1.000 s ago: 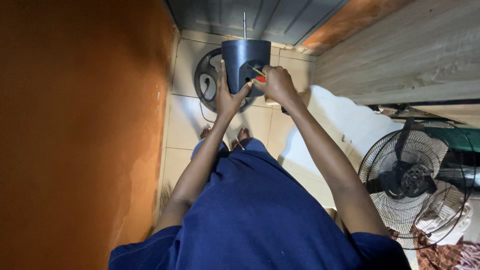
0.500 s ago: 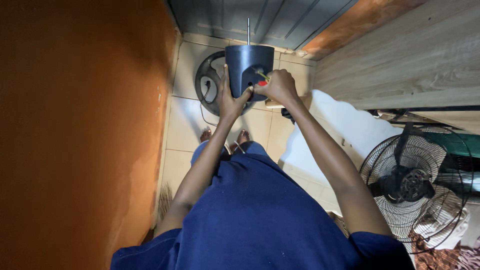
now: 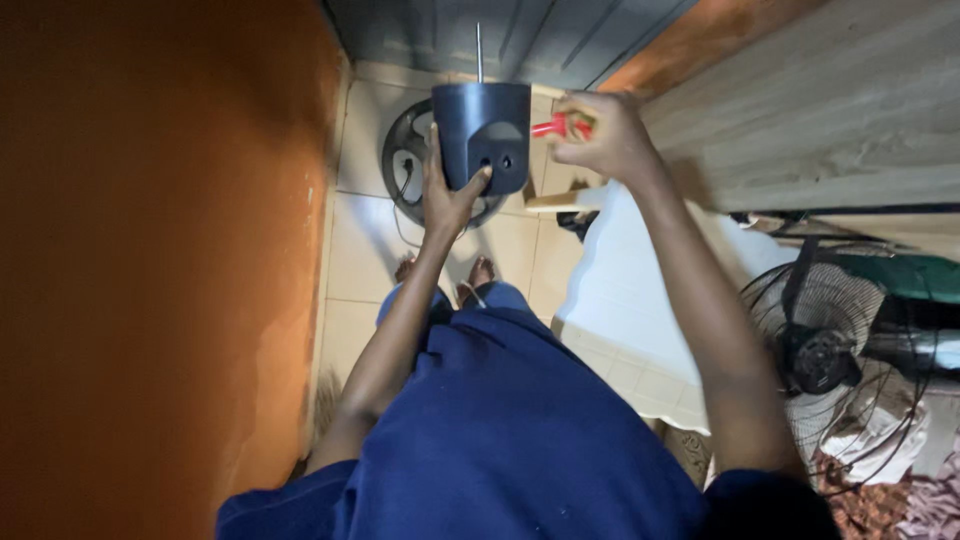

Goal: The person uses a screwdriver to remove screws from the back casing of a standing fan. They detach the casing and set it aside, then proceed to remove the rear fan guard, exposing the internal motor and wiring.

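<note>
My left hand (image 3: 446,193) grips a dark cup-shaped fan motor housing (image 3: 483,135) from below, thumb across its near face. A thin metal shaft (image 3: 478,52) sticks out of its far end. Two small holes show on the near face. My right hand (image 3: 606,132) is lifted to the right of the housing, apart from it, and is closed on a red-handled screwdriver (image 3: 557,126) whose handle points toward the housing.
A round fan base (image 3: 405,165) with a cord lies on the tiled floor below the housing. An orange wall (image 3: 160,250) runs along the left. A wooden surface (image 3: 800,110) is at the right, a white cloth (image 3: 630,290) beneath it, and a caged fan (image 3: 840,345) at far right.
My right hand has pulled the screwdriver out of the housing's near face and moved it up and right. The left hand keeps its hold on the housing.
</note>
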